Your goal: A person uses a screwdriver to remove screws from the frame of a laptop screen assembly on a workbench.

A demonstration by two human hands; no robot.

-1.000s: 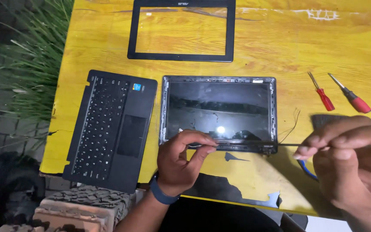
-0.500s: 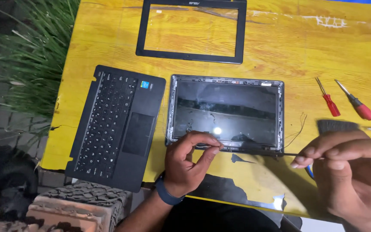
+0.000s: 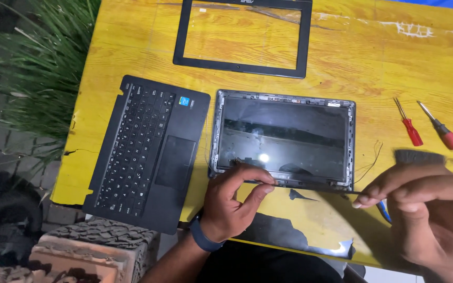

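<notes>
One bezel-less laptop screen, glossy dark panel, bare grey frame.

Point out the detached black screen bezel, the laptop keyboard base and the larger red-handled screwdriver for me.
Screen bezel [image 3: 182, 36]: head view, on its left side strip.
Keyboard base [image 3: 174, 162]: head view, on the touchpad.
Larger red-handled screwdriver [image 3: 451, 140]: head view, on its red handle.

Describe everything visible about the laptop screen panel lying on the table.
The screen panel lies flat, face up, on the yellow table, bezel removed, its grey metal-looking frame edge exposed. Dark glass reflects a light spot. Thin wires trail from its right side. The left hand pinches its lower edge; the keyboard base lies beside it.
</notes>
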